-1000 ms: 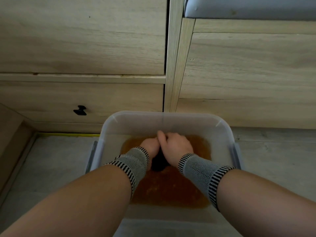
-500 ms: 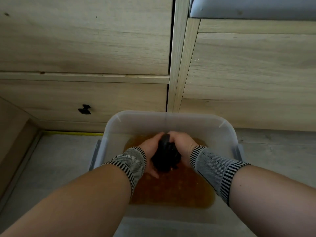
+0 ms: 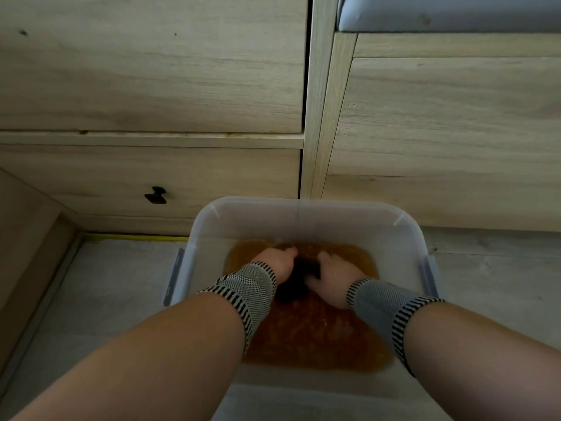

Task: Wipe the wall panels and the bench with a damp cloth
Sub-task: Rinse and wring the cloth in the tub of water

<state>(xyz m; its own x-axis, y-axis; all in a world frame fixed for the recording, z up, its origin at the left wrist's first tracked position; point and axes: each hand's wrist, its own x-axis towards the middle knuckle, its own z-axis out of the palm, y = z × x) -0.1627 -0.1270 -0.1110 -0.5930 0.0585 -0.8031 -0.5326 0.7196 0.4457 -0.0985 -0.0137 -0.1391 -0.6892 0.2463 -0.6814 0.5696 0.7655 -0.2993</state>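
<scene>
Translucent plastic tub (image 3: pixel 306 214) of amber water on grey floor (image 3: pixel 91 299); black drawer knob (image 3: pixel 155 195) left.

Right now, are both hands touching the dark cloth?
Touching. The head view shows the left hand and right hand gripping the dark cloth from either side.

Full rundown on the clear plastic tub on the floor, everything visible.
The translucent plastic tub is rectangular with rounded corners and a thick rim, open-topped, no lid in view, with grey clip handles on both short sides. It sits upright on the pale floor, close in front of the light wood panels. It holds shallow brownish water. Inside, the left hand and right hand grip a dark cloth between them.
</scene>
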